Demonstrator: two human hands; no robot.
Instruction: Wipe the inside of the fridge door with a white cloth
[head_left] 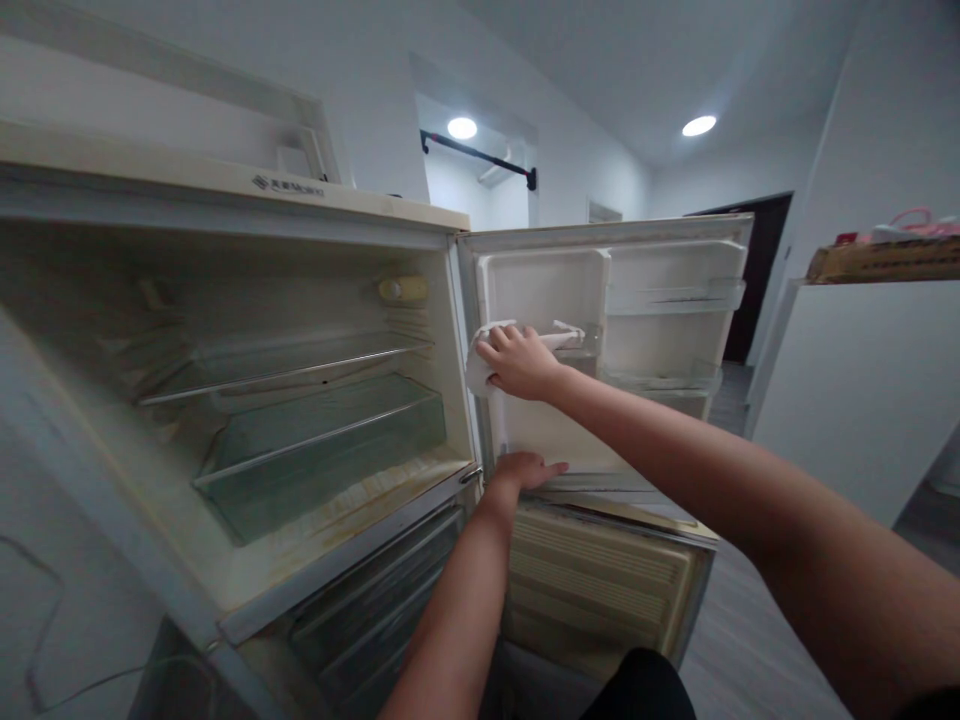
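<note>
A white cloth (480, 370) lies against the inner side of the open upper door (551, 425), near its hinged edge and beside a small clear rack (591, 342). The right hand (525, 362) grasps it, fingers bent over the fabric, and part of the cloth trails out past the knuckles toward the rack. Below, the left hand (529, 468) is at the low part of the same door, one digit stretched out over the bottom door shelf (600, 483); its other fingers are hard to make out, so whether it grips anything cannot be told. Farther out on the door are two more clear racks, an upper one (667, 298) and a lower one (664, 380). Left of the door stands the open fridge compartment (300, 270), with a glass shelf (300, 365) above a clear drawer (330, 450), yellowish stains on the floor in front of the drawer, and a yellow round-ended object (403, 290) at the upper back corner. Beneath, the lower door (592, 580) is open too, beside the lower compartment (375, 620). At the far right, a cardboard box (885, 262) sits on a white cabinet (862, 380).
</note>
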